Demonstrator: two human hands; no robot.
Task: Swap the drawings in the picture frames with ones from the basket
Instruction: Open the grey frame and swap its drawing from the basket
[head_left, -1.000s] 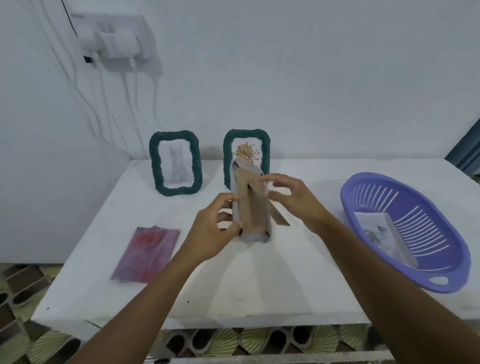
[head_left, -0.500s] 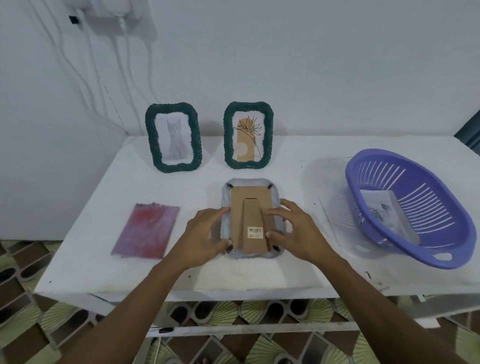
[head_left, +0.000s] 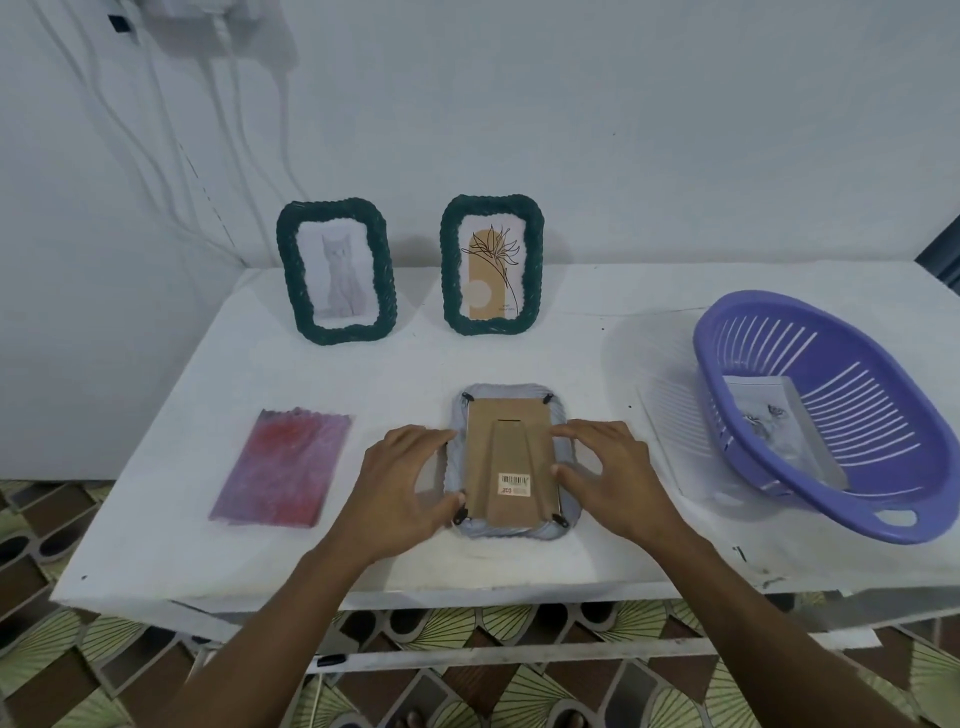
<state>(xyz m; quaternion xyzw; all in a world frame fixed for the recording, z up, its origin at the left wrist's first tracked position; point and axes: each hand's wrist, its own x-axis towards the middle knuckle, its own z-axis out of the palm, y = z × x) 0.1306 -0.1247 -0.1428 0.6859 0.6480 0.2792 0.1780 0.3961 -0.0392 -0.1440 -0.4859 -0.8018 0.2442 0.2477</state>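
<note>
Two hands, left hand (head_left: 410, 483) and right hand (head_left: 608, 478), are rested loose-fingered on the frame (head_left: 511, 391), now laid face-down between them; backing (head_left: 511, 457) is exposed for removal.

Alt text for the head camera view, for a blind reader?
Left hand and right hand touch the sides of a grey frame lying face down on a white table. Behind stand a cat frame and a plant frame; a purple basket sits right, a reddish sheet left.
</note>
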